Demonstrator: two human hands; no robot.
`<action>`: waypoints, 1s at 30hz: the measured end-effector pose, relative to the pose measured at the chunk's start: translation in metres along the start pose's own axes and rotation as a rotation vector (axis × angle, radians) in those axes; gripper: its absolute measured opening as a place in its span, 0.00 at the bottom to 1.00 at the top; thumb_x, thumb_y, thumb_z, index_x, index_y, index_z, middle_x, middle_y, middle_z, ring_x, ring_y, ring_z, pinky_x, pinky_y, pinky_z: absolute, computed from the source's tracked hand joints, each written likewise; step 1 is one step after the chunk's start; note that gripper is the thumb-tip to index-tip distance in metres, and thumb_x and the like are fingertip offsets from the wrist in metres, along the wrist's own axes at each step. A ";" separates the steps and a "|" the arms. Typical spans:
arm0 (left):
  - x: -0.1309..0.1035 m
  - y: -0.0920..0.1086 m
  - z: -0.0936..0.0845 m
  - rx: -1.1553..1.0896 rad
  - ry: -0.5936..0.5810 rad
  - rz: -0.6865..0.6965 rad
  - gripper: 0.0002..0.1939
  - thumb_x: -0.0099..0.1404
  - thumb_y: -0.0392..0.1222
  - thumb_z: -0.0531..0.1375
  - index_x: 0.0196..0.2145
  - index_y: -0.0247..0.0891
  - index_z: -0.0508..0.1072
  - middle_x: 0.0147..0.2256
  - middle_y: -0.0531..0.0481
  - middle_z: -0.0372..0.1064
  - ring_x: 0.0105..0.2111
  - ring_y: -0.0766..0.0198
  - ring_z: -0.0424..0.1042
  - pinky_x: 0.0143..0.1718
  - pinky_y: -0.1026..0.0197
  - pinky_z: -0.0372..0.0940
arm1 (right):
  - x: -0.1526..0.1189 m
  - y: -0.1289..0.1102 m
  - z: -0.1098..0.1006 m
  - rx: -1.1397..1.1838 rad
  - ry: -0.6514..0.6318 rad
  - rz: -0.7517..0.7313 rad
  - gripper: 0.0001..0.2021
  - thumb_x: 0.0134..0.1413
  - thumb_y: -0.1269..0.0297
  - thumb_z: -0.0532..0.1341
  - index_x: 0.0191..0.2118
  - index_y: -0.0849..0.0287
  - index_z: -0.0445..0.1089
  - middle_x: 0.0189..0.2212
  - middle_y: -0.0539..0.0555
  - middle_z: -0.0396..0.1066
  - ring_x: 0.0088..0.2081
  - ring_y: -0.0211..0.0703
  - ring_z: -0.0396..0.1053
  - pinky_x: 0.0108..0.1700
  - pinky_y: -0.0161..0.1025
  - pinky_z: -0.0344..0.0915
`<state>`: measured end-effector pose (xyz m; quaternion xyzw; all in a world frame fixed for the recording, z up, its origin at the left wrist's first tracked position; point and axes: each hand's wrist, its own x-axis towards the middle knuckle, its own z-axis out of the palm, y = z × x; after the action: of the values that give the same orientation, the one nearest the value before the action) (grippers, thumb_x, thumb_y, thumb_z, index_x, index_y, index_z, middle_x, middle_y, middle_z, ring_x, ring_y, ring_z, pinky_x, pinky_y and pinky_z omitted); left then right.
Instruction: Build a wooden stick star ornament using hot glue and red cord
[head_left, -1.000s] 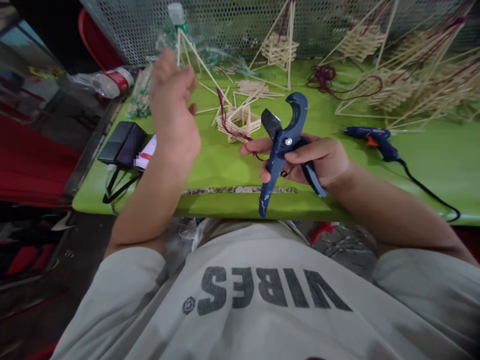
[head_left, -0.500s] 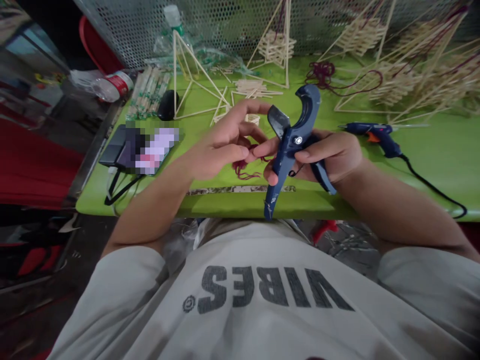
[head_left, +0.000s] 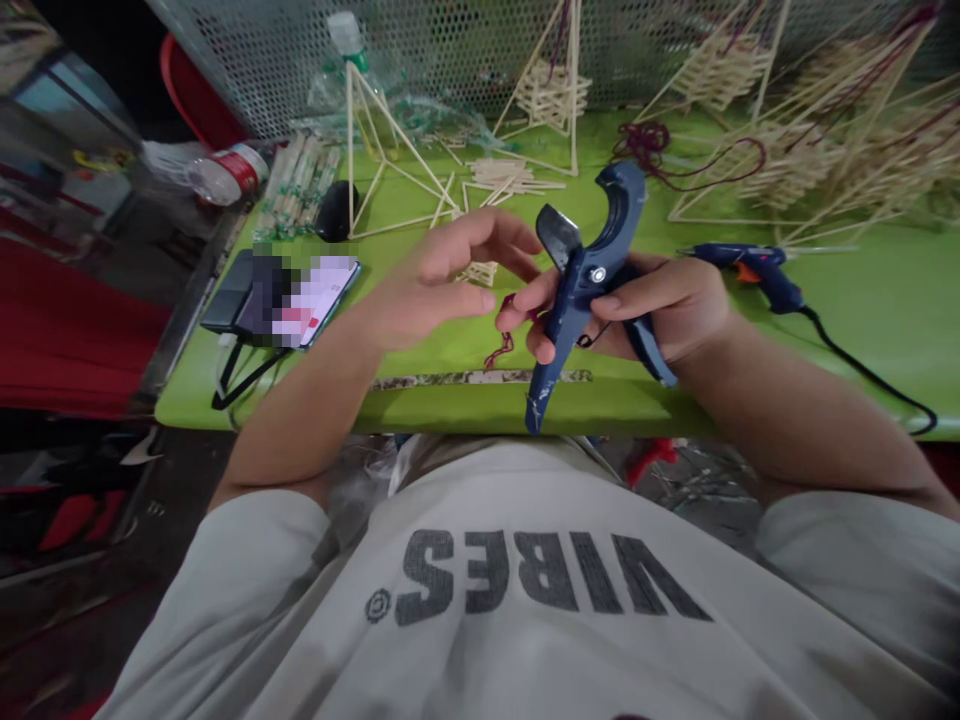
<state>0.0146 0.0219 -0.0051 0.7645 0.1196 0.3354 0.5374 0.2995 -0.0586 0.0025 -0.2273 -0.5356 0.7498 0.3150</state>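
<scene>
My right hand grips a dark blue pipe cutter, its jaws open and pointing away from me. A short bundle of dark red yarn hangs by the right fingertips, behind the cutter; how those fingers pinch it is partly hidden. Just left of the yarn is my left hand, its thumb and curved fingers apart with nothing seen between them. Beyond the left hand, a small stack of sticks lies on the green table.
A stick pyramid frame stands behind my left hand, near wrapped chopsticks and a phone. At right lie a blue glue gun with its cord and a tangle of red yarn. More stick frames fill the back right.
My left thumb and fingers have come away from the yarn and spread slightly. The yarn now hangs at the right fingertips. The pipe cutter has hardly moved.
</scene>
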 end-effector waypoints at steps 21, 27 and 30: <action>0.001 0.026 -0.016 0.135 -0.121 -0.167 0.10 0.70 0.45 0.83 0.41 0.40 0.89 0.39 0.44 0.88 0.38 0.58 0.88 0.41 0.58 0.81 | 0.000 -0.001 -0.005 0.004 0.041 0.052 0.20 0.63 0.64 0.72 0.59 0.60 0.85 0.57 0.58 0.91 0.50 0.54 0.89 0.66 0.59 0.85; 0.006 0.024 0.002 -0.236 -0.171 -0.319 0.27 0.65 0.56 0.87 0.54 0.42 0.88 0.39 0.46 0.86 0.41 0.49 0.94 0.42 0.54 0.87 | 0.002 0.003 -0.005 0.020 0.032 0.045 0.22 0.63 0.60 0.74 0.60 0.59 0.85 0.58 0.59 0.90 0.54 0.58 0.90 0.71 0.63 0.83; 0.005 0.018 0.008 -0.206 -0.196 -0.339 0.26 0.67 0.63 0.85 0.48 0.42 0.87 0.40 0.47 0.87 0.41 0.52 0.94 0.42 0.56 0.87 | 0.002 0.001 -0.004 0.031 0.037 0.058 0.19 0.63 0.61 0.74 0.58 0.58 0.86 0.54 0.58 0.91 0.51 0.56 0.90 0.69 0.60 0.85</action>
<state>0.0204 0.0116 0.0116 0.7034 0.1586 0.1748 0.6705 0.3010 -0.0551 0.0002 -0.2517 -0.5113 0.7623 0.3066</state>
